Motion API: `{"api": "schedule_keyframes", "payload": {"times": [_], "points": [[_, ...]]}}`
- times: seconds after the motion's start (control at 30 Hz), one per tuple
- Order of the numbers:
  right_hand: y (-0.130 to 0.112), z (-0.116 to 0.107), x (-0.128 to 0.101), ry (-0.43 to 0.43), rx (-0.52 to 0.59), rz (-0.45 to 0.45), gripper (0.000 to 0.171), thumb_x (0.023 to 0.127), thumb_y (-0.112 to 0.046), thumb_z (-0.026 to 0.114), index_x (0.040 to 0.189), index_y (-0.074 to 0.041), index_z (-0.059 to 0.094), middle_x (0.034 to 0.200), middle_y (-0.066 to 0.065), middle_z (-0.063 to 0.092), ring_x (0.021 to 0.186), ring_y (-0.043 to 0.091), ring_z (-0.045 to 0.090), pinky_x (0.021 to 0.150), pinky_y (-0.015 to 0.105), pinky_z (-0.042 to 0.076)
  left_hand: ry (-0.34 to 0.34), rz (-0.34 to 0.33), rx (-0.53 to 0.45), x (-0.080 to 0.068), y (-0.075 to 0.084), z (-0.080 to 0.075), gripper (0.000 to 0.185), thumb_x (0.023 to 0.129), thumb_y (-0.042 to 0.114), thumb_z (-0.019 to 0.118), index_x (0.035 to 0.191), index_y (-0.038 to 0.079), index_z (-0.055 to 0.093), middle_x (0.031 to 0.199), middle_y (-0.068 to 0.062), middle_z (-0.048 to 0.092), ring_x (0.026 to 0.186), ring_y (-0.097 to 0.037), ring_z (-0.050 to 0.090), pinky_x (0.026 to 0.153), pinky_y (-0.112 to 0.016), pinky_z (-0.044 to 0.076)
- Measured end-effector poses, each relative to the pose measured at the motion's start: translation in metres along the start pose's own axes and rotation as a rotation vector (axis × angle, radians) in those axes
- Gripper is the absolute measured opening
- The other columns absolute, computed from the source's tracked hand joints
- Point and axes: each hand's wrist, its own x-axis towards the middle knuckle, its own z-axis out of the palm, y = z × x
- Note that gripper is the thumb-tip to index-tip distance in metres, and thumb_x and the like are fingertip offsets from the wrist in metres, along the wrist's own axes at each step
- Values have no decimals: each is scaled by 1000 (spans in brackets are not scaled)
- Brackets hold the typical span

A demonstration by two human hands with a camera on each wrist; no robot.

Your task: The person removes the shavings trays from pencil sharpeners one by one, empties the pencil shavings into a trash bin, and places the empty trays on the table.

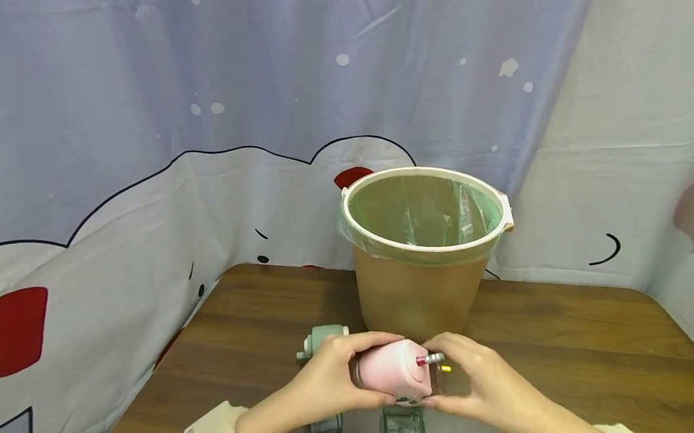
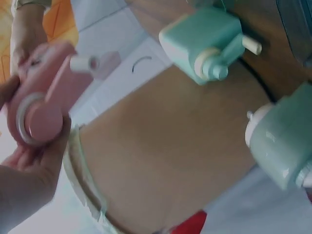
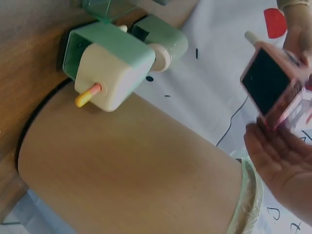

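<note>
A pink crank pencil sharpener [image 1: 390, 371] is held up above the table in front of the bin. My left hand [image 1: 332, 377] grips its left end, thumb below and fingers above. My right hand [image 1: 482, 376] holds its right side between thumb and fingers. A pencil's metal-banded end [image 1: 431, 358] sticks out of the sharpener's face. In the right wrist view, a dark square opening [image 3: 265, 80] shows on its body. A green sharpener [image 1: 326, 335] lies behind my left hand. Another green sharpener [image 3: 109, 56], with a cream front and a yellow-orange pencil [image 3: 88, 95], is mostly hidden in the head view.
A tan bin [image 1: 421, 291] with a green plastic liner [image 1: 464, 213] stands at the back of the wooden table [image 1: 565, 336]. Two clear greenish drawers [image 1: 403, 428] lie near the front edge, below my hands. A printed curtain [image 1: 257, 84] hangs behind and around the table.
</note>
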Motion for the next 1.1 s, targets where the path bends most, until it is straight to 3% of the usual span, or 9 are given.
{"api": "schedule_keyframes", "payload": {"times": [0.2,0.43,0.5,0.6,0.77,0.87,1.1], "points": [[0,-3,0,-34,-97,-57,44,78,-38,75,110,-12,59,103,-7,60,92,7,57,87,8,40,-56,31,56,1,2,-5,60,65,5,83,121,11,61,110,-1,69,92,-2,61,82,-21,50],[8,-9,5,-19,-24,-31,42,72,-29,81,105,-14,60,98,-12,60,87,2,58,82,9,43,38,-52,118,6,10,2,55,65,18,85,116,15,64,103,3,71,85,0,61,75,-18,49],[10,-11,5,-31,-3,-28,41,73,-29,81,105,-16,60,98,-13,60,87,1,58,82,8,42,49,-42,150,8,11,4,55,65,20,86,115,15,64,101,3,71,83,0,61,74,-17,49],[15,-14,4,-56,27,-65,40,75,-30,79,107,-15,59,98,-11,60,87,3,58,84,7,41,13,4,202,9,10,3,56,65,22,85,117,15,63,101,4,71,81,2,60,72,-15,47],[20,-14,-1,-97,10,-128,41,78,-33,76,109,-12,59,99,-10,59,88,3,56,83,9,41,-92,60,179,13,0,0,57,67,18,84,119,15,62,105,4,71,85,3,60,75,-13,46],[22,-11,-1,-90,-10,-122,41,77,-33,77,108,-12,60,97,-10,59,86,3,57,82,9,42,-112,62,187,15,-3,0,56,67,19,84,119,15,63,104,5,71,85,4,60,75,-12,46],[28,-9,-5,-103,91,-50,39,76,-25,79,107,-12,62,95,-5,66,85,6,64,80,10,46,-125,32,232,19,-1,0,53,68,26,84,115,13,65,99,4,71,77,6,58,67,-7,45]]}}
